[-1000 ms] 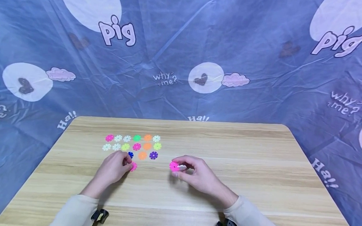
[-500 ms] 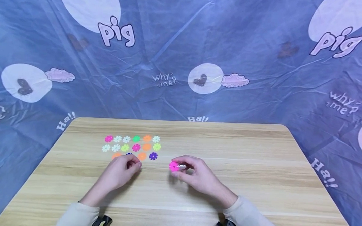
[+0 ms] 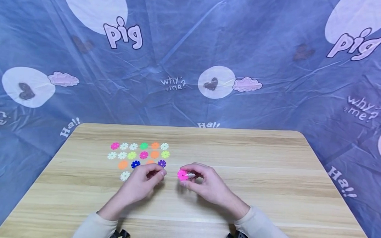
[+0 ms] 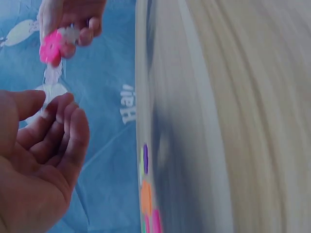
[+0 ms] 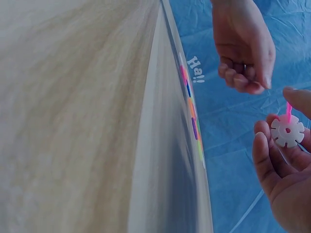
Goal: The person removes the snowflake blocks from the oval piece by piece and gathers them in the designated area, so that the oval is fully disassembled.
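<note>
In the head view my right hand [image 3: 208,183] holds two joined snowflake discs between thumb and fingers. One is a pink snowflake disc [image 3: 182,175], the other a white snowflake disc [image 5: 287,131], slotted into each other at an angle. My left hand [image 3: 143,182] hovers to the left of them, its fingers loosely curled. A gap shows between thumb and fingertips in the left wrist view, and nothing is visible in it. Beneath and behind this hand lie loose discs, among them a blue disc [image 3: 135,164], a purple disc [image 3: 161,163] and a white disc [image 3: 125,175]; it partly covers an orange one.
Rows of flat discs in several colours lie on the left half of the wooden table [image 3: 256,154], including a green disc [image 3: 144,145] and an orange disc [image 3: 123,164]. A blue printed cloth [image 3: 184,108] hangs behind the table.
My left hand has moved right from beside a pink disc on the table toward the right hand, uncovering the orange, blue and white discs. The right hand keeps its hold, almost still.
</note>
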A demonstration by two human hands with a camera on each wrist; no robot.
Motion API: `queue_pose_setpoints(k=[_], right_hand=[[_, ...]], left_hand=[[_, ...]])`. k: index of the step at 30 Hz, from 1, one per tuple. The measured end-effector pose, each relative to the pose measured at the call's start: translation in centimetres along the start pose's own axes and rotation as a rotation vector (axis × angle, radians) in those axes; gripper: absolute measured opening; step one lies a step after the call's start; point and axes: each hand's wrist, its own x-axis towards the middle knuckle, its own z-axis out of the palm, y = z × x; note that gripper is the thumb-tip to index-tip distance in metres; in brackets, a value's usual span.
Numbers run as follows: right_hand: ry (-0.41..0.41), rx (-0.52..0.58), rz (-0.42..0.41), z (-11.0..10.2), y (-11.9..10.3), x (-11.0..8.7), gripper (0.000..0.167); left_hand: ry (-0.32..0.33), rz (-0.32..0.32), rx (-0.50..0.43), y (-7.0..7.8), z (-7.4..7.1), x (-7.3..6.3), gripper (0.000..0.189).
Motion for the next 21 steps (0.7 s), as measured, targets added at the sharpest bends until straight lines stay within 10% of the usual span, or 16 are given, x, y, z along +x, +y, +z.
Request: queue_pose_setpoints(k=[21], right_hand=[[-0.041,-0.004,-0.019,0.6,-0.1,0.1,0.043]], left_hand=[[-0.134,-0.053,-0.193,1.7,2.0,0.5,0.023]])
